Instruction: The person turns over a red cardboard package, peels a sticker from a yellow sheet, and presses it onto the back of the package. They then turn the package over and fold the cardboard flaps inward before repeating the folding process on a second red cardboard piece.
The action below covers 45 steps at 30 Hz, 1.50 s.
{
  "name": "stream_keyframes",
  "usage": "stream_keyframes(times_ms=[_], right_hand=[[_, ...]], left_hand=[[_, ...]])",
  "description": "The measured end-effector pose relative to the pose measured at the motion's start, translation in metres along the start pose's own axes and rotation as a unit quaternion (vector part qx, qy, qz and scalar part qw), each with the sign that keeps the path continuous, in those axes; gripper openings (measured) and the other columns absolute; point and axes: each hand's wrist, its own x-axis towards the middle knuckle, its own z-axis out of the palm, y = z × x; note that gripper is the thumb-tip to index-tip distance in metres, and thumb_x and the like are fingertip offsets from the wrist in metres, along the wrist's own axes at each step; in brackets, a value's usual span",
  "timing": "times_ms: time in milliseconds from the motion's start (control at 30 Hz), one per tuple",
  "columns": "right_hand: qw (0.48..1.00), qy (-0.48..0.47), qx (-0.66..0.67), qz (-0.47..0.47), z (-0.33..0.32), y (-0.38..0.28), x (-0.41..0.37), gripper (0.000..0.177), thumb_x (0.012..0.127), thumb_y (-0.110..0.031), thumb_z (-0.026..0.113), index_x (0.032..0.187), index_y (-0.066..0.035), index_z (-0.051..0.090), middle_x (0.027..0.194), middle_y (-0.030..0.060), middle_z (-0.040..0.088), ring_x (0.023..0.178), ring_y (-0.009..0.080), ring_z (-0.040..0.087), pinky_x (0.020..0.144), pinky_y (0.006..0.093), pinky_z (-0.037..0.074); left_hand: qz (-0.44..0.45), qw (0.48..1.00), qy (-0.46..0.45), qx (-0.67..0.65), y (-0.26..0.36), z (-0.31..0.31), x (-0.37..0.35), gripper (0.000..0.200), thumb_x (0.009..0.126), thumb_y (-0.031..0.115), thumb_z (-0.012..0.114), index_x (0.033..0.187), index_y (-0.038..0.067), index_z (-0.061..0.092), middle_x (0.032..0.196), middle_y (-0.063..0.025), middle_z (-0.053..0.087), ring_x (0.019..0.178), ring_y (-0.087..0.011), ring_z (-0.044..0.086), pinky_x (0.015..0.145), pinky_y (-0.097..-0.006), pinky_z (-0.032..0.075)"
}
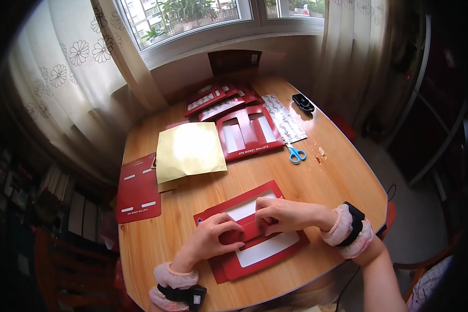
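Note:
A red card sleeve (pixel 295 246) with two white window areas lies slanted on the wooden table close to me. Both of my hands are on its middle strip. My left hand (pixel 213 236) has its thumb and fingers curved on the strip's left part, with a gap between thumb and fingertips. My right hand (pixel 283 214) is bent over the strip's centre, its fingertips pressed together on the red card; whether they pinch anything is hidden. A wristband with a black strap circles each wrist.
Yellow sheets (pixel 190 151) lie beyond my left hand, beside a red card (pixel 140 192). Farther back are a red "money wallets" pack (pixel 249 132), stacked red packs (pixel 213 101), a patterned sheet (pixel 285 118), blue scissors (pixel 296 154), small scraps (pixel 320 153) and a black object (pixel 303 103).

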Motion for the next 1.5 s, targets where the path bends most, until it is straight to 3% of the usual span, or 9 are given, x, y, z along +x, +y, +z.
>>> stream_keyframes(times_ms=[200,400,533,800,933,1033,1100,1367,1500], right_hand=[[0.995,-0.022,0.000,0.093,-0.015,-0.001,-0.006,0.020,0.074,-0.003,0.080,0.085,-0.001,0.064,0.093,0.0127,0.056,0.085,0.0291,0.061,0.075,0.0367,0.051],[0.996,-0.032,-0.008,0.078,-0.013,0.005,-0.005,0.014,0.075,-0.005,0.080,0.078,-0.002,0.067,0.091,0.0123,0.057,0.083,0.0277,0.063,0.074,0.0376,0.051],[0.996,-0.052,-0.023,0.069,-0.012,0.011,-0.004,0.011,0.079,-0.008,0.078,0.085,-0.004,0.070,0.093,0.0102,0.055,0.081,0.0243,0.062,0.073,0.0353,0.052],[0.996,-0.043,-0.009,0.074,-0.011,0.010,-0.002,0.012,0.077,-0.007,0.079,0.079,-0.003,0.068,0.090,0.0109,0.056,0.082,0.0267,0.063,0.073,0.0375,0.051],[0.996,-0.045,-0.025,0.074,-0.007,0.009,0.000,0.011,0.078,-0.010,0.077,0.080,-0.004,0.068,0.087,0.0105,0.058,0.080,0.0276,0.063,0.073,0.0382,0.051],[0.997,-0.037,-0.034,0.057,0.011,0.007,0.009,0.012,0.080,-0.014,0.076,0.084,-0.006,0.068,0.087,0.0102,0.063,0.082,0.0290,0.065,0.073,0.0392,0.051],[0.997,-0.024,-0.048,0.059,0.026,0.002,0.017,0.013,0.082,-0.017,0.075,0.087,-0.007,0.068,0.089,0.0100,0.067,0.086,0.0302,0.066,0.073,0.0403,0.051],[0.997,-0.013,-0.060,0.044,0.019,-0.001,0.011,0.014,0.082,-0.017,0.075,0.089,-0.007,0.069,0.086,0.0088,0.066,0.082,0.0291,0.066,0.072,0.0376,0.051],[0.983,-0.040,-0.077,0.162,-0.008,0.001,-0.005,0.014,0.081,-0.017,0.076,0.086,-0.005,0.071,0.084,0.0099,0.070,0.079,0.0268,0.068,0.071,0.0360,0.053]], left_hand=[[-0.007,1.000,0.000,-0.020,-0.001,0.002,0.000,0.028,0.075,0.018,0.084,0.099,0.011,0.072,0.096,-0.0075,0.063,0.091,-0.0252,0.064,0.079,-0.0353,0.054],[-0.010,0.999,-0.003,-0.036,-0.003,0.002,-0.002,0.029,0.076,0.021,0.085,0.101,0.013,0.074,0.097,-0.0062,0.063,0.092,-0.0231,0.063,0.079,-0.0347,0.053],[0.021,0.999,0.024,-0.002,-0.002,0.002,-0.003,0.029,0.076,0.021,0.085,0.102,0.012,0.074,0.099,-0.0067,0.062,0.092,-0.0233,0.062,0.078,-0.0346,0.053],[-0.060,0.997,-0.042,-0.025,0.001,-0.001,-0.005,0.030,0.081,0.027,0.081,0.107,0.015,0.075,0.079,-0.0050,0.066,0.064,-0.0183,0.061,0.062,-0.0295,0.051],[-0.075,0.995,-0.060,-0.017,0.002,-0.002,-0.003,0.031,0.082,0.026,0.080,0.109,0.014,0.075,0.080,-0.0052,0.068,0.065,-0.0177,0.062,0.060,-0.0301,0.050],[-0.034,0.997,-0.052,-0.035,0.001,-0.001,-0.002,0.030,0.082,0.025,0.080,0.109,0.014,0.075,0.080,-0.0053,0.067,0.064,-0.0174,0.061,0.061,-0.0305,0.050],[-0.014,0.998,-0.039,-0.042,-0.002,0.003,-0.003,0.028,0.081,0.016,0.081,0.108,0.010,0.074,0.069,-0.0036,0.058,0.059,-0.0131,0.053,0.056,-0.0289,0.046],[-0.039,0.996,-0.066,-0.037,-0.001,-0.001,-0.004,0.033,0.083,0.021,0.079,0.114,0.013,0.072,0.076,-0.0037,0.060,0.064,-0.0145,0.056,0.060,-0.0293,0.048],[-0.052,0.994,-0.097,-0.023,0.000,-0.004,-0.002,0.035,0.084,0.026,0.078,0.117,0.015,0.071,0.080,-0.0035,0.062,0.067,-0.0155,0.058,0.062,-0.0298,0.049]])
